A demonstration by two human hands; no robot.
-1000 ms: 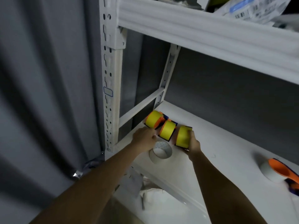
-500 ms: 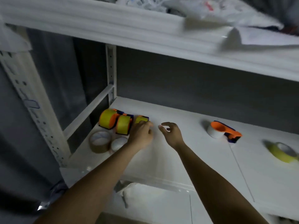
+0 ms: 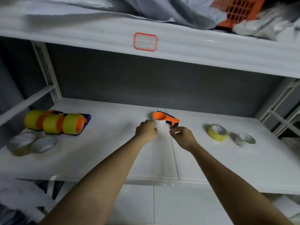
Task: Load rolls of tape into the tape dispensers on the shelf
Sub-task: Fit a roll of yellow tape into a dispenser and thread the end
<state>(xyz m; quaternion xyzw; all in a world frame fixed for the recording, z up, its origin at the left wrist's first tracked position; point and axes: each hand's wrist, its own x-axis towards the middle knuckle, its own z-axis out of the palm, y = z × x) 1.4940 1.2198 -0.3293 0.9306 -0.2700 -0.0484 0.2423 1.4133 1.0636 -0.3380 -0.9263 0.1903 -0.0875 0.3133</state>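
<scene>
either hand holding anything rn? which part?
Left hand grips the white roll in the orange dispenser, at its near left side. Right hand is curled by the dispenser's cutter end; whether its fingers pinch anything cannot be told.

This looks like a storeroom or packing area: white boltless metal shelving (image 3: 162,151) with slotted uprights and a red-bordered label (image 3: 145,41) on the beam. Tape dispensers (image 3: 56,123) and loose tape rolls (image 3: 216,132) lie on it. Above sit plastic mailer bags (image 3: 170,10) and an orange crate (image 3: 240,8) (blurred).
</scene>
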